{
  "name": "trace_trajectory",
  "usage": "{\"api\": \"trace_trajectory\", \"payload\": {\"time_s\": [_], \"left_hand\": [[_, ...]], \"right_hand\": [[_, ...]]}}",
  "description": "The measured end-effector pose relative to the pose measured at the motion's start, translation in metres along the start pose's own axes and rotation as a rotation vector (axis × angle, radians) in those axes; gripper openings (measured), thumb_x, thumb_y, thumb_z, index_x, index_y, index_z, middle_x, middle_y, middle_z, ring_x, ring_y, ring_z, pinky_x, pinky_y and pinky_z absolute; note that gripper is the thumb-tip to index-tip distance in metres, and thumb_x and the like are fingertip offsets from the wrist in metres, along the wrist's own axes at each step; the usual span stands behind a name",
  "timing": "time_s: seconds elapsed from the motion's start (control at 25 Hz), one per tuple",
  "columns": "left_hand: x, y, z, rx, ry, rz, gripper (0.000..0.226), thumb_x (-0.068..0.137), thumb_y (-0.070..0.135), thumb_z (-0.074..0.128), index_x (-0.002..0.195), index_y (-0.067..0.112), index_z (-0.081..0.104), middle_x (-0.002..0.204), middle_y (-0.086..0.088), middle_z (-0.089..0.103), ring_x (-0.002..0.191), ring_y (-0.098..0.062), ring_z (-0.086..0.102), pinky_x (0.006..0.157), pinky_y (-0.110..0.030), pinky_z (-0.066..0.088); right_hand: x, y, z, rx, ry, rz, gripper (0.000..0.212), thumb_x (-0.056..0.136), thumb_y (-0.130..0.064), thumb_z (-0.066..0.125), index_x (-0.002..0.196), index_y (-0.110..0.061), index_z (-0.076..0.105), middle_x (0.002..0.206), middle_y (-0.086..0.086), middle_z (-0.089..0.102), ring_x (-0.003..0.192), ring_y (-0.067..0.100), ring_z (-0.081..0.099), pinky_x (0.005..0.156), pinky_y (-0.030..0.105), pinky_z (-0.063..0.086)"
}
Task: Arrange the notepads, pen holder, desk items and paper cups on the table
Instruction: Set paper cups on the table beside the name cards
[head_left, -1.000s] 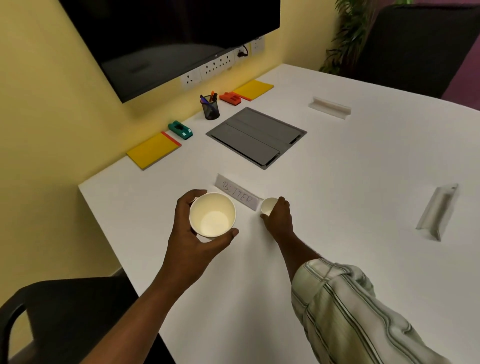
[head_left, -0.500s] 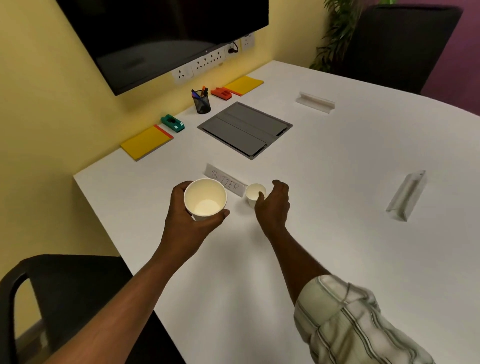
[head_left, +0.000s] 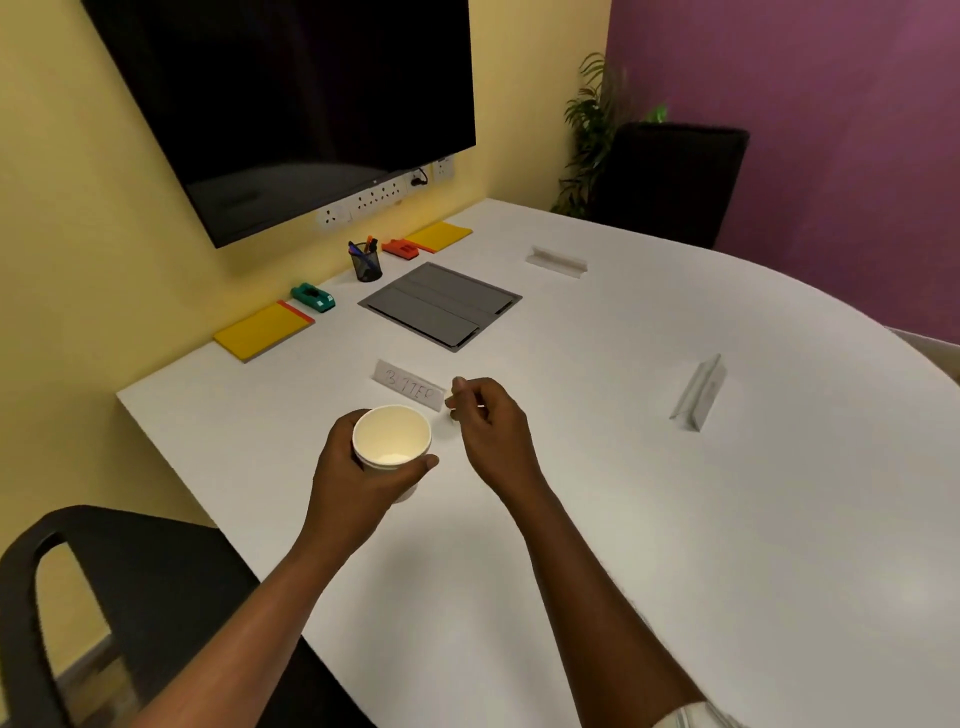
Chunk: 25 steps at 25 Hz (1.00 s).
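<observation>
My left hand (head_left: 358, 478) is shut on a white paper cup (head_left: 392, 439), held upright just above the white table (head_left: 675, 519); a second rim below suggests stacked cups. My right hand (head_left: 488, 421) hovers to its right with fingers curled, at the right end of a lettered name card (head_left: 409, 392). Only a pale sliver shows behind the fingers, so the small cup is hidden. By the wall lie a yellow notepad (head_left: 265, 330), a green desk item (head_left: 313, 297), a black pen holder (head_left: 366, 265), a red desk item (head_left: 400, 248) and another yellow notepad (head_left: 439, 236).
A grey flap panel (head_left: 441, 306) is set into the table centre. Two clear name stands (head_left: 556, 261) (head_left: 698, 392) stand farther out. A dark screen (head_left: 291, 104) hangs on the yellow wall. A black chair (head_left: 130, 597) is at my left, another (head_left: 670, 182) at the far end.
My right hand let go of the small cup, then curled in front of it and now hides it. The left hand kept its cup. My view rose.
</observation>
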<state>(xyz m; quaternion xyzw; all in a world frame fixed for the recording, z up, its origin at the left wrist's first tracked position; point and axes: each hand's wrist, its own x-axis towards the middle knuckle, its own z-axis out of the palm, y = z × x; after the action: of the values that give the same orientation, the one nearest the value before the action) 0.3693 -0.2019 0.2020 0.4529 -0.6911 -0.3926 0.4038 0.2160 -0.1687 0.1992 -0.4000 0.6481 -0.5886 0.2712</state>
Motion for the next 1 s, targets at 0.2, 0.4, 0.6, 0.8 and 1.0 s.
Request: {"api": "trace_trajectory", "payload": {"time_s": [0.2,0.4,0.6,0.8,1.0], "left_hand": [[-0.056,0.026,-0.019,-0.097,-0.075,0.106,0.061,0.063,0.024,0.085,0.112,0.034,0.051,0.101,0.026,0.057,0.094,0.013,0.055,0.064,-0.003,0.045],[-0.118,0.044,-0.044,-0.144,-0.125,0.143,0.060,0.067,0.010,0.080,0.116,0.031,0.051,0.103,0.024,0.056,0.094,0.002,0.056,0.069,-0.009,0.045],[-0.180,0.058,-0.046,-0.235,-0.185,0.157,0.062,0.067,0.006,0.078,0.124,0.019,0.054,0.115,0.008,0.060,0.101,-0.012,0.057,0.082,-0.032,0.053],[-0.222,0.085,-0.027,-0.286,-0.247,0.236,0.062,0.070,-0.001,0.073,0.118,0.033,0.053,0.105,0.024,0.057,0.094,0.006,0.057,0.070,0.000,0.042],[-0.247,0.121,0.003,-0.300,-0.306,0.345,0.061,0.069,-0.003,0.075,0.114,0.033,0.053,0.104,0.028,0.056,0.093,0.023,0.052,0.069,0.005,0.039]], "right_hand": [[-0.090,-0.058,-0.009,-0.116,-0.088,-0.066,0.043,0.090,-0.052,0.053,0.118,-0.021,0.056,0.119,-0.005,0.060,0.102,0.008,0.057,0.074,0.010,0.045],[-0.178,-0.080,-0.009,-0.337,-0.044,-0.129,0.063,0.075,-0.047,0.075,0.127,-0.021,0.051,0.128,-0.005,0.051,0.110,0.011,0.051,0.088,0.029,0.052],[-0.248,-0.095,-0.026,-0.384,0.040,-0.108,0.072,0.069,-0.048,0.078,0.130,-0.024,0.047,0.129,-0.008,0.049,0.105,0.004,0.046,0.086,0.024,0.047],[-0.292,-0.107,-0.065,-0.462,0.111,-0.090,0.082,0.071,-0.051,0.076,0.138,-0.025,0.037,0.139,-0.008,0.042,0.122,0.008,0.044,0.094,0.020,0.039],[-0.318,-0.119,-0.115,-0.518,0.149,-0.105,0.081,0.077,-0.049,0.072,0.142,-0.022,0.032,0.143,-0.005,0.039,0.125,0.012,0.043,0.095,0.019,0.036]]}}
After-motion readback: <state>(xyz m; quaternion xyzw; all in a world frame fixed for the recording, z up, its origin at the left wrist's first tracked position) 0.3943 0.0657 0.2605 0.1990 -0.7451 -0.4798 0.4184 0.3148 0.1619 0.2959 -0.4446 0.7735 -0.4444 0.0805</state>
